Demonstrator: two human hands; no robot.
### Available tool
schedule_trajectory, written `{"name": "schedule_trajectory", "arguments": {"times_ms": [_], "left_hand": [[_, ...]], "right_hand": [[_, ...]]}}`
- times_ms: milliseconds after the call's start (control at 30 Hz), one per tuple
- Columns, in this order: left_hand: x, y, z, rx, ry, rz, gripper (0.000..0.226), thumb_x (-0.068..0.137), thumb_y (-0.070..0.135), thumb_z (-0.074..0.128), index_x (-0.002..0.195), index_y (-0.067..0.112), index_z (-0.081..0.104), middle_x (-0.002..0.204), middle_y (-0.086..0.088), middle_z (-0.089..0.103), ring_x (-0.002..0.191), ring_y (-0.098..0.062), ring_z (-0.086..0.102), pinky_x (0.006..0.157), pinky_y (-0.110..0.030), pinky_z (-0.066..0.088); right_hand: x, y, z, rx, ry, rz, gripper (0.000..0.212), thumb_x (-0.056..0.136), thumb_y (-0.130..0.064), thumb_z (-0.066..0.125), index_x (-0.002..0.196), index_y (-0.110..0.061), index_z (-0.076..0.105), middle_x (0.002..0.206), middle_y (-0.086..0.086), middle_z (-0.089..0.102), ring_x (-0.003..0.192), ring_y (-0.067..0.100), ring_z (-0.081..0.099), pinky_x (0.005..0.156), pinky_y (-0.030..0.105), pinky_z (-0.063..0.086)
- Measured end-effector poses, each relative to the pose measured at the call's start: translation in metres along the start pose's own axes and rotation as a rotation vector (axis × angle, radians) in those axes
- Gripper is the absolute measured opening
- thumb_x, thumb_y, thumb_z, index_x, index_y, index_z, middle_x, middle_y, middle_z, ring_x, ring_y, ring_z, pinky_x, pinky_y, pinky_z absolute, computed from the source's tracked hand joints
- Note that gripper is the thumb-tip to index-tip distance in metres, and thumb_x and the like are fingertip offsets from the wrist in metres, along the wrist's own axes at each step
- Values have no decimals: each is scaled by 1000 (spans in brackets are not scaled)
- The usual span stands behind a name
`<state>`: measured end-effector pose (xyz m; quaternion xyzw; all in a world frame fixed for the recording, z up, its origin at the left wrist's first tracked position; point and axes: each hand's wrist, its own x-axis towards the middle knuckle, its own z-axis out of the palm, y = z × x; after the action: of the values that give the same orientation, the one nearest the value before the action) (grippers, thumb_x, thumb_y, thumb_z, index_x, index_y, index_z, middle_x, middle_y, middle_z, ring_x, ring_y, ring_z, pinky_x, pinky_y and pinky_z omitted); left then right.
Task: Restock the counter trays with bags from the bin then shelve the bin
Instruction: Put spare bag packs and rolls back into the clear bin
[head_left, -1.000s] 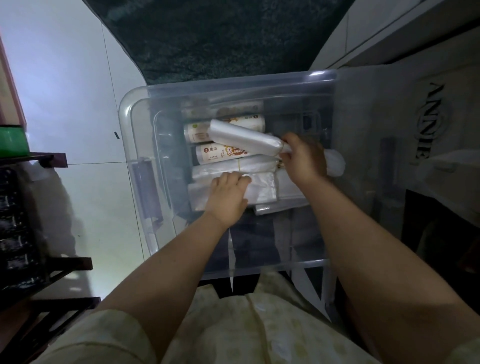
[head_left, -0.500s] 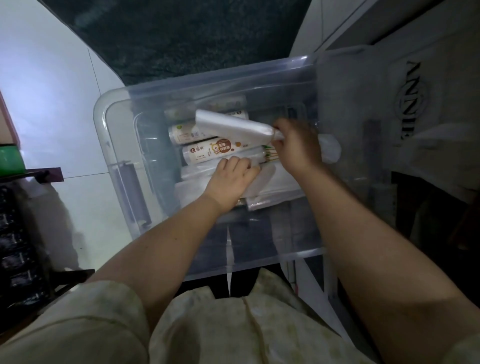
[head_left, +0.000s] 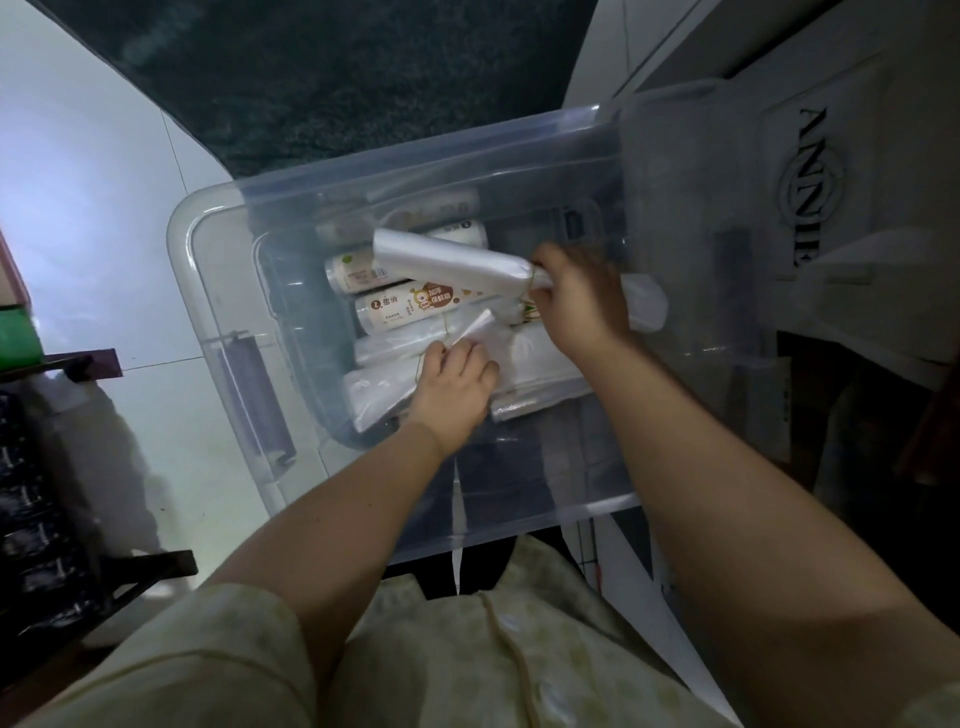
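Observation:
A clear plastic bin (head_left: 218, 291) stands on the floor in front of me. Inside lie printed rolls of bags (head_left: 410, 306) and flat bundles of clear bags (head_left: 379, 387). My right hand (head_left: 576, 301) is shut on a white bundle of bags (head_left: 447, 257), held above the rolls with its long end pointing left. My left hand (head_left: 454, 384) is inside the bin, fingers closed on the corner of a clear bag bundle (head_left: 475, 330) that is lifted slightly off the pile.
A dark rug (head_left: 332, 67) lies beyond the bin. A dark rack (head_left: 62, 519) stands at the left on white tiles. At the right hangs a pale printed bag (head_left: 831, 171) against a white counter.
My left hand went from lying flat on the clear bundles to pinching one and raising its corner. The right hand keeps the white bundle, nearly still. The view shifted slightly.

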<state>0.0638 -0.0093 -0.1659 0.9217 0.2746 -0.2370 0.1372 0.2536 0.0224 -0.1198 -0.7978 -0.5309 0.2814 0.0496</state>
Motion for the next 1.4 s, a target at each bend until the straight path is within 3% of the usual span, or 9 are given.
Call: {"name": "schedule_trajectory", "arguments": {"times_ms": [100,333,500,633,767,900,1067,1200,1400], "left_hand": [[7,0,5,-9,-11,-44,45,81,27,61,123,13,52,130,-10,47,124,-32,38,103,-50,27],[1,-11,22,56,-40,-25,75,71,24,68,137,17,32,147,-7,34,133,-30,29,111,-59,11],[2,-13,24,113,9,-25,48,80,19,61,126,14,49,146,-7,41,132,-29,36,109,-58,21],[-7,-20,8,61,89,-73,28,78,18,69,105,12,66,139,-8,51,127,-28,44,104,-57,30],[-18,-24,-26,-83,194,-153,17,76,20,70,90,9,72,124,-9,62,118,-28,53,96,-45,25],[-40,-28,-73,-136,172,-210,26,86,24,55,104,9,67,121,-8,58,119,-29,45,95,-44,24],[-89,-30,-151,-140,303,-215,15,82,21,64,94,13,67,94,-7,63,94,-29,54,82,-41,34],[-128,-32,-208,-67,395,-215,14,75,19,73,89,20,69,87,0,65,85,-25,59,80,-39,41],[-178,-31,-264,-2,603,-59,19,64,19,81,78,23,70,76,3,66,74,-24,61,73,-38,44]], "right_hand": [[0,3,6,-16,-6,2,21,77,-10,65,98,-12,61,99,16,64,97,37,55,81,42,39],[0,7,14,-12,19,-9,22,77,-8,63,99,-9,62,97,18,64,96,39,55,83,47,41],[2,8,15,-12,24,3,22,80,-8,59,102,-10,61,101,16,64,97,38,55,82,45,39],[-1,2,3,-14,20,-12,22,80,-10,61,102,-13,60,102,15,64,97,38,55,79,40,39],[-9,-13,-22,-14,36,-27,22,79,-10,63,100,-15,61,99,16,65,91,38,57,74,39,43],[-29,-31,-59,-54,-6,-100,23,82,-7,60,105,-13,60,103,14,63,94,35,54,78,40,41],[-64,-58,-119,-123,51,-183,27,81,-9,60,107,-16,59,102,9,64,97,32,53,77,39,35],[-95,-81,-163,-137,136,-214,29,79,-11,61,107,-18,59,103,7,64,96,31,53,76,39,34],[-148,-113,-205,-133,264,-181,31,82,-19,62,113,-22,62,104,5,66,97,29,56,80,39,39]]}}
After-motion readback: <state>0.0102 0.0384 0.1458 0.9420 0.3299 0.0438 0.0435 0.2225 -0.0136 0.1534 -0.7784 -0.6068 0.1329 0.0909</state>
